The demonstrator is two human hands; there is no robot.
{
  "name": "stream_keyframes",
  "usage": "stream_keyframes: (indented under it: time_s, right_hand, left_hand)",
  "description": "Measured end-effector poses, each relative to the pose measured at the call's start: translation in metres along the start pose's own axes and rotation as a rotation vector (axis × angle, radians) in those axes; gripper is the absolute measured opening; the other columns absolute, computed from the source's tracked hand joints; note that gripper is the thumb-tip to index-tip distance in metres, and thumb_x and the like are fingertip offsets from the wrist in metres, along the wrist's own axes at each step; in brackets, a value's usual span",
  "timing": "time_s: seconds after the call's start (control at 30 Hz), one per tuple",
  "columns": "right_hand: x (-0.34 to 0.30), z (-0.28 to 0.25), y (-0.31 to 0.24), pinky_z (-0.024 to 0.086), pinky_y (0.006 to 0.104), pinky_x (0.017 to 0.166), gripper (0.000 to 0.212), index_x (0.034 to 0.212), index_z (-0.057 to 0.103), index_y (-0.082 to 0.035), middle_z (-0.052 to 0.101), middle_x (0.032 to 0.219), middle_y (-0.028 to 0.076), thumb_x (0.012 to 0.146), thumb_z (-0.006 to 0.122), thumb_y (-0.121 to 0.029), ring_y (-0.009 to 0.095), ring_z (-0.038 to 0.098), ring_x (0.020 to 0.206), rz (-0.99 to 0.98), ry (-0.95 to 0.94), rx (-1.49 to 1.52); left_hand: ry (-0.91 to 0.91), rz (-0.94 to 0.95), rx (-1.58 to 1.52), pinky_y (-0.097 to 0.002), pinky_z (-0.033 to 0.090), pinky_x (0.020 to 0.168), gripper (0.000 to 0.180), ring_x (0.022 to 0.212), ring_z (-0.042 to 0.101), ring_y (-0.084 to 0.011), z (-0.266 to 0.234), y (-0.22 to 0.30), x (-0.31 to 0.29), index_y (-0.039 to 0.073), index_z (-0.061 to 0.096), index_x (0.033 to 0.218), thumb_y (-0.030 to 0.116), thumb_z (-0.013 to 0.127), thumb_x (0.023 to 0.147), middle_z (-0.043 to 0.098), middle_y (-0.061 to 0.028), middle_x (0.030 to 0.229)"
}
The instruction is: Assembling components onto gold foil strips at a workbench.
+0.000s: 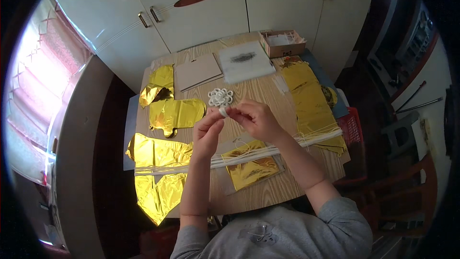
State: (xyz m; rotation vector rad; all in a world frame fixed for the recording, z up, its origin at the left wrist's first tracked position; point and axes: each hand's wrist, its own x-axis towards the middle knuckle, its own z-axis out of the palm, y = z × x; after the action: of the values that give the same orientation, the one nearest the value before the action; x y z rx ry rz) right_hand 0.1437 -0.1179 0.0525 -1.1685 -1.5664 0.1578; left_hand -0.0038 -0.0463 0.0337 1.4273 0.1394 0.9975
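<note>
Over the middle of the table, my left hand (208, 132) and my right hand (256, 120) meet, fingers closed in a pinch. Between their fingertips is a small white loop (223, 111), seemingly a curled strip. Right beyond it appears a white flower-shaped piece (220, 97) built of several small rings; whether it touches the loop I cannot tell. A long bundle of thin white strips (258, 152) runs across the table under my forearms. Beneath that bundle, between my arms, lies a flat gold foil packet (251, 169).
Gold foil sheets lie at left (158, 153) and right (306, 96). Farther back are a grey-brown board (199, 71), a white sheet with a dark smudge (247, 62) and an open box (283, 43) of white pieces. White cabinets (201, 19) stand behind the table; a red crate (352, 129) is at right.
</note>
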Motion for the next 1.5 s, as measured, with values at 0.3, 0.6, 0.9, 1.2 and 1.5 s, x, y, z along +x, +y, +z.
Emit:
stream_keyframes:
  time_s: [0.3,0.6,0.9,1.2,1.5]
  right_hand:
    - [-0.001,-0.019,-0.014,0.046,0.0302,0.053,0.007,0.077,0.061,-0.008,0.056,0.070,0.003,0.073,0.065,-0.011,0.020,0.057,0.060,-0.139,0.057,-0.135]
    - [-0.004,0.001,-0.003,0.046,0.0297,0.052,0.007,0.077,0.061,-0.007,0.056,0.070,0.004,0.074,0.065,-0.012,0.020,0.057,0.058,-0.046,0.051,-0.037]
    - [0.000,-0.015,-0.011,0.043,0.0255,0.051,0.011,0.074,0.061,-0.005,0.056,0.068,0.003,0.068,0.070,-0.008,0.015,0.054,0.060,-0.213,0.086,-0.228]
    - [-0.004,-0.011,0.007,0.041,0.0210,0.055,0.009,0.079,0.060,-0.002,0.055,0.073,0.001,0.080,0.063,-0.010,0.006,0.051,0.064,0.163,-0.058,0.260]
    - [-0.006,0.002,0.008,0.040,0.0179,0.055,0.014,0.093,0.063,-0.001,0.057,0.077,-0.001,0.085,0.057,-0.011,0.002,0.050,0.064,0.327,0.012,0.309]
  left_hand:
    - [-0.066,0.055,0.413,-0.0248,0.038,0.072,0.015,0.080,0.045,-0.0129,-0.005,0.000,0.000,0.001,0.061,0.090,0.000,0.053,0.078,0.050,-0.0040,0.079]
    - [-0.054,-0.022,-0.035,-0.0238,0.038,0.075,0.021,0.081,0.048,-0.0113,-0.002,0.003,-0.002,-0.001,0.061,0.099,0.000,0.049,0.082,0.056,-0.0046,0.086]
    - [-0.027,0.090,0.624,-0.0228,0.039,0.065,0.017,0.071,0.048,-0.0129,0.001,0.007,0.001,0.002,0.062,0.093,0.000,0.060,0.076,0.054,-0.0033,0.076]
    - [-0.176,-0.207,-0.113,-0.0264,0.041,0.082,0.016,0.085,0.056,-0.0143,0.002,0.012,-0.003,-0.001,0.061,0.095,0.005,0.056,0.082,0.059,-0.0052,0.084]
    - [-0.038,-0.066,-0.023,-0.0311,0.030,0.099,0.030,0.116,0.044,-0.0171,0.001,-0.006,0.000,-0.002,0.053,0.114,-0.001,0.046,0.085,0.051,-0.0098,0.121]
